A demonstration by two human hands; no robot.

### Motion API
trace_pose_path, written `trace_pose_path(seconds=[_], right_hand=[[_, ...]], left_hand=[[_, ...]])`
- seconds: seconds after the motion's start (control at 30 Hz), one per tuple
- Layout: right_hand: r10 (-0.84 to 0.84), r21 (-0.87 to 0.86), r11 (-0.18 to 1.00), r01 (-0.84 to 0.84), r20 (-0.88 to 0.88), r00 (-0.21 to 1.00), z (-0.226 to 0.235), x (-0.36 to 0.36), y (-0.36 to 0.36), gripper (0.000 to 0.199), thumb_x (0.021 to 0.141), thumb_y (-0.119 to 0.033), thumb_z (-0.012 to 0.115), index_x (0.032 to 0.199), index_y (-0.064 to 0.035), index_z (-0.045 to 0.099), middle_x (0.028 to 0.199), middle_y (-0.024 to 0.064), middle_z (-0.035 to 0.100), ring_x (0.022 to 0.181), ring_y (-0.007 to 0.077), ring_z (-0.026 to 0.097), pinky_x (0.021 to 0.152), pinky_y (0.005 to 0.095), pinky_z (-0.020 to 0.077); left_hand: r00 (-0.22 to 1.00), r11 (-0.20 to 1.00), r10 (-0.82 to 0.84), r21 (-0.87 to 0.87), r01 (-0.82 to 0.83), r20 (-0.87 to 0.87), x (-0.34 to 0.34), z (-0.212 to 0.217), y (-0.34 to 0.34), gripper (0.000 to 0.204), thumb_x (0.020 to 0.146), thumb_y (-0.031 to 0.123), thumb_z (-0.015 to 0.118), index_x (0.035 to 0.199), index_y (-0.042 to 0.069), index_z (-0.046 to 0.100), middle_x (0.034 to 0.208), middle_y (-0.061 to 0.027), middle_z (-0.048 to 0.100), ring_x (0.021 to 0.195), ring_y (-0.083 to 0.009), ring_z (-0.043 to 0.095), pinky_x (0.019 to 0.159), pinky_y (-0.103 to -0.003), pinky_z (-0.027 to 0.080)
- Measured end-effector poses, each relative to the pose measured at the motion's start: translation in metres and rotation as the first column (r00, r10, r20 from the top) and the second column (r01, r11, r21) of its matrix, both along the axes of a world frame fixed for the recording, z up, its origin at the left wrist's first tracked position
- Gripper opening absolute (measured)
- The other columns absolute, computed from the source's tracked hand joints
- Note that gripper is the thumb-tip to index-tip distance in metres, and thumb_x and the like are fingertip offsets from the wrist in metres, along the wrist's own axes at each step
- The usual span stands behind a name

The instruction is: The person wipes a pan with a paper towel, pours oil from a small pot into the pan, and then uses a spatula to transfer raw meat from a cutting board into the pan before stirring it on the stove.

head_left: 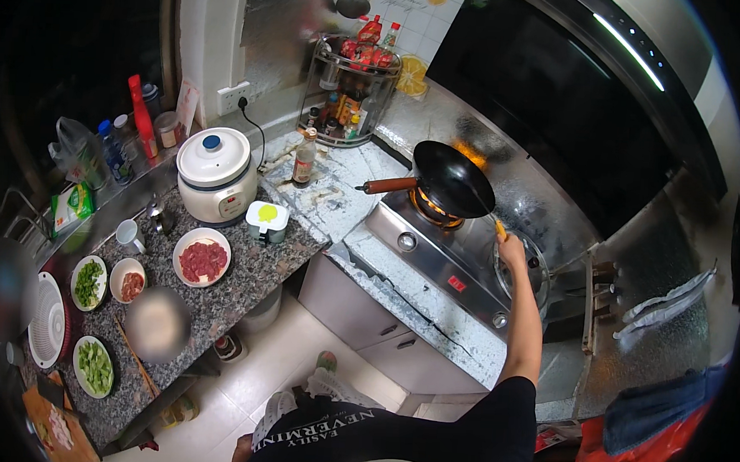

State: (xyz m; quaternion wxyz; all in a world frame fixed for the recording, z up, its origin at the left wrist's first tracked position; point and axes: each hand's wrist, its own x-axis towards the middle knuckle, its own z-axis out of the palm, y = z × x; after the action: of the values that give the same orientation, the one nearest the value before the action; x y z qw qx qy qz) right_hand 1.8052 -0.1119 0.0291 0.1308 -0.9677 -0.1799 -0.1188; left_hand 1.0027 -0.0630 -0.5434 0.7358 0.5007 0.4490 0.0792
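A black wok [452,177] sits over the lit left burner, its wooden handle [392,184] pointing left. Orange flame shows under it, and its inside looks dark. My right hand [511,249] is closed round the yellow handle [500,230] of a cooking utensil with a thin metal shaft. The shaft reaches to the wok's right rim; I cannot make out the utensil's head. Below my right hand, a round glass lid [535,283] rests on the right side of the stove. My left hand [241,456] hangs low by my body, its fingers hidden.
Left, a granite counter carries a white electric cooker [214,181], a lidded seasoning box [267,222], a bowl of raw meat [202,258], plates of chopped greens [88,283] and a cutting board [59,424]. A sauce bottle [304,157] stands left of the stove; a range hood [553,82] overhangs it.
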Motion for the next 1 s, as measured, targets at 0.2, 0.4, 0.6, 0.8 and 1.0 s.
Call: trace_pose_path(seconds=[0.2, 0.4, 0.6, 0.8, 1.0], right_hand=[[0.13, -0.259, 0.957, -0.128, -0.009, 0.991, 0.067, -0.049, 0.005, 0.03, 0.078, -0.024, 0.052, 0.104, -0.0163, 0.038, 0.084, 0.0188, 0.059, 0.08, 0.0366, 0.056, 0.065, 0.0458, 0.043], [0.138, -0.322, 0.935, -0.149, -0.057, 0.989, 0.039, -0.045, 0.034, 0.037, 0.076, -0.024, 0.055, 0.108, -0.017, 0.038, 0.09, 0.0188, 0.058, 0.084, 0.0372, 0.055, 0.067, 0.0457, 0.0431], [0.167, -0.288, 0.939, -0.191, -0.107, 0.98, 0.009, -0.027, 0.033, 0.054, 0.075, -0.021, 0.058, 0.121, -0.0123, 0.031, 0.102, 0.0197, 0.055, 0.094, 0.0356, 0.053, 0.077, 0.0424, 0.0423], [0.176, -0.389, 0.912, -0.133, 0.076, 0.982, 0.006, -0.039, 0.03, 0.058, 0.077, -0.021, 0.056, 0.127, -0.0195, 0.024, 0.109, 0.0178, 0.049, 0.091, 0.0363, 0.052, 0.071, 0.0457, 0.0426], [0.736, 0.099, 0.675, -0.731, -0.026, 0.676, 0.012, -0.138, 0.092, 0.052, 0.077, -0.004, 0.053, 0.124, -0.0077, 0.032, 0.109, 0.0184, 0.046, 0.09, 0.0288, 0.052, 0.072, 0.034, 0.0415]], left_hand=[[0.883, 0.881, -0.284, 0.26, 0.394, -0.375, -0.008, -0.02, 0.002, 0.041, 0.084, 0.039, 0.035, 0.101, 0.008, 0.056, 0.099, -0.0115, 0.058, 0.088, -0.024, 0.055, 0.074, -0.036, 0.043], [0.955, 0.978, -0.201, 0.007, 0.208, -0.218, 0.007, 0.019, -0.004, 0.048, 0.082, 0.047, 0.035, 0.105, 0.01, 0.055, 0.102, -0.0096, 0.057, 0.092, -0.0223, 0.053, 0.076, -0.038, 0.043], [0.968, 0.953, -0.2, -0.26, 0.155, -0.154, 0.045, 0.127, 0.002, 0.056, 0.079, 0.056, 0.036, 0.108, 0.012, 0.054, 0.106, -0.0077, 0.055, 0.096, -0.0206, 0.052, 0.079, -0.039, 0.042], [0.99, 0.814, 0.025, -0.572, -0.1, -0.137, 0.061, 0.118, -0.015, 0.059, 0.075, 0.056, 0.041, 0.115, 0.012, 0.046, 0.113, -0.0089, 0.05, 0.102, -0.0227, 0.049, 0.083, -0.041, 0.041], [0.955, 0.548, 0.289, -0.807, -0.219, -0.064, 0.034, 0.081, -0.039, 0.088, 0.063, 0.021, 0.066, 0.133, 0.009, 0.014, 0.121, -0.015, 0.044, 0.101, -0.0266, 0.05, 0.088, -0.034, 0.039]])
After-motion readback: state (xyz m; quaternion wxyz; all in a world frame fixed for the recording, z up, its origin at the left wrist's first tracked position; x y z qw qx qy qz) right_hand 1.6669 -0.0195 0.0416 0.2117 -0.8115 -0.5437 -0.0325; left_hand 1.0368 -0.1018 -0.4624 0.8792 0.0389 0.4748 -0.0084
